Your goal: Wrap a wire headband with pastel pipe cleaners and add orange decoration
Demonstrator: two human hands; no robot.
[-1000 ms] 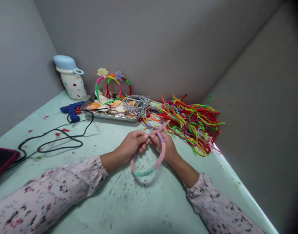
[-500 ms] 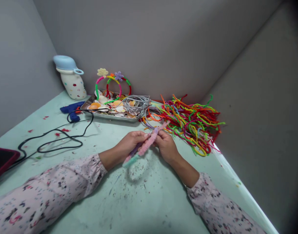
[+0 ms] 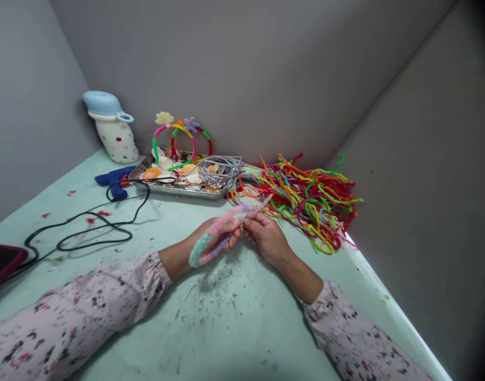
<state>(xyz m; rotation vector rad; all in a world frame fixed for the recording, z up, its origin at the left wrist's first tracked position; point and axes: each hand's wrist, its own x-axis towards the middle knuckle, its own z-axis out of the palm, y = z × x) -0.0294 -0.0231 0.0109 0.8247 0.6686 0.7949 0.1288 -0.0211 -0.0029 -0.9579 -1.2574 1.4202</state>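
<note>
A ring wrapped in fuzzy pipe cleaner (image 3: 200,250), pink, mint and purple, is held over the near middle of the table. My left hand (image 3: 231,228) has its fingers closed around the ring, which loops over the back of that hand. My right hand (image 3: 267,238) is pinched at the ring's right side, its fingertips close against those of the left. A loose pink pipe cleaner end sticks out up and to the right above the right hand. What exactly lies between the right fingertips is mostly hidden.
Behind stands a metal tray (image 3: 179,191) with shells, a grey wire coil (image 3: 220,170) and flower-topped rings (image 3: 194,143). Right of it lies a pipe cleaner pile (image 3: 309,196). At left are a blue glue gun (image 3: 117,179), its black cord, a bottle (image 3: 117,140) and a red-edged device (image 3: 2,262).
The ring has turned in my hands, so its opening now shows and it sits further left, over the left hand. My right hand has stayed nearly in place.
</note>
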